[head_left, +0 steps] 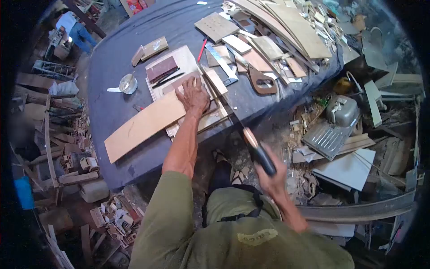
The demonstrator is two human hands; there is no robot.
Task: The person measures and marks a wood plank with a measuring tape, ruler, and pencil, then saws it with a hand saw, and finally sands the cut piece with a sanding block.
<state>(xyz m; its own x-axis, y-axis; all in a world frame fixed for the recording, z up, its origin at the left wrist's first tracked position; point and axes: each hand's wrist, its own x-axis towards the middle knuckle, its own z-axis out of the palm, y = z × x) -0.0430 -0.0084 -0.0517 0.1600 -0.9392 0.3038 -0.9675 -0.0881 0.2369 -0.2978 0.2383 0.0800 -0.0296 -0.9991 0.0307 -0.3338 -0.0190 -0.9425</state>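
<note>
My left hand (195,95) presses on the pieces of wood near the table's front edge, its fingers spread and bent, beside a long light-brown plank (145,125). My right hand (273,177), blurred, is closed round the black and copper-coloured handle of a saw (257,150). The saw's thin dark blade slants up and left to the right side of the boards; whether it touches them I cannot tell. A maroon block (161,68) rests on a pale board (179,54), with dark pens (167,80) beside it.
On the dark-covered table (121,58) are a small tub (128,84), a metal square (219,60), a brown-handled saw (263,82) and heaped wood offcuts (268,47). A metal sink (331,132) lies at the right. Another person (74,29) is at the far left.
</note>
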